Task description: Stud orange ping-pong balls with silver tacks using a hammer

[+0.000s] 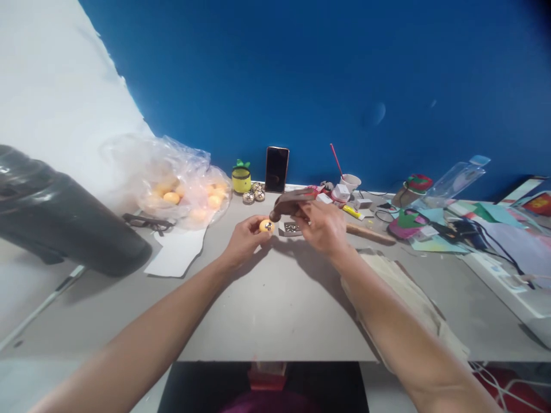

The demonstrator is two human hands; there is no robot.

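Note:
My left hand (pixel 247 236) is closed around a small orange ball (pixel 266 226), which has a few dark or metallic studs on its upper side. In my right hand (pixel 323 227) is a hammer (pixel 287 202); its dark head hangs just above the ball's right side, and its wooden handle (pixel 371 234) sticks out to the right past my palm. I cannot tell whether head and ball touch. Between my hands sits a small open box (pixel 291 229) of shiny metal tacks, partly hidden by my right fingers.
Plastic bags of orange balls (pixel 171 198) lie at the back left, near glasses (pixel 148 222) and white paper (pixel 176 252). Several metal-studded balls (pixel 248 197) sit by a yellow pot (pixel 241 180) and a phone (pixel 276 169). A black cylinder (pixel 73 212) leans at left; clutter and a power strip (pixel 508 281) fill the right.

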